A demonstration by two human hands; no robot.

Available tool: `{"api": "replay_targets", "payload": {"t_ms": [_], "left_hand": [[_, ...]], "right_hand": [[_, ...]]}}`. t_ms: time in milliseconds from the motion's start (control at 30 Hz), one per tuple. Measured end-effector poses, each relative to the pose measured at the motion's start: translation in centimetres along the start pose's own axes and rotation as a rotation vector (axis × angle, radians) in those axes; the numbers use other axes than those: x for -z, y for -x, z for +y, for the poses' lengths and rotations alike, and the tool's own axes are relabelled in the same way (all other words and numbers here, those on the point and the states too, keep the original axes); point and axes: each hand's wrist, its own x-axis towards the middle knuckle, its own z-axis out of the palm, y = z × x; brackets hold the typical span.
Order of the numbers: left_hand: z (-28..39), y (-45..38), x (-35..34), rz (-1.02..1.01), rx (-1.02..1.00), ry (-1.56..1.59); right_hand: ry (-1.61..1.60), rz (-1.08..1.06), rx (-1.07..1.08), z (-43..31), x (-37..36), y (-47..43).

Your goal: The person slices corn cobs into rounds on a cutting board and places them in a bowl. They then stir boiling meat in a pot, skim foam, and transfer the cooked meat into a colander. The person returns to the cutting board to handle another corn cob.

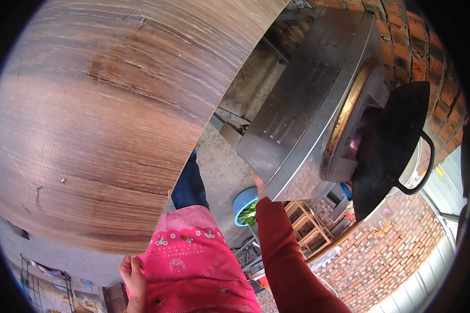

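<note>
A black wok (387,152) with a loop handle stands on the burner of a stainless-steel gas stove (301,90), and a flame glows beneath it. My right hand (260,184) reaches to the near lower corner of the stove, its fingers mostly hidden behind the metal. At the near corner of a wood-grain board or tabletop (113,129), my left hand (134,272) has its fingers curled in; whether it grips the edge cannot be told. A pink apron (196,262) covers my front between the two arms.
A blue basin (239,203) with leafy greens rests on the concrete floor beyond my right forearm. Brick walls (380,242) rise behind the stove and at the right. A wooden rack (307,225) stands past the stove. A mesh strainer (411,168) shows behind the wok.
</note>
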Motion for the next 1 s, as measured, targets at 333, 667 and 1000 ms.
{"api": "replay_targets", "payload": {"t_ms": [333, 667, 1000], "left_hand": [[0.4, -0.4, 0.7, 0.001, -0.003, 0.020], [0.7, -0.4, 1.3, -0.047, -0.023, 0.047], [1.3, -0.3, -0.1, -0.029, -0.023, -0.039]], "right_hand": [[0.003, 0.011, -0.013, 1.9, -0.5, 0.1], [-0.008, 0.005, -0.007, 2.6, -0.8, 0.9], [-0.020, 0.004, 0.003, 2.6, -0.9, 0.9]]}}
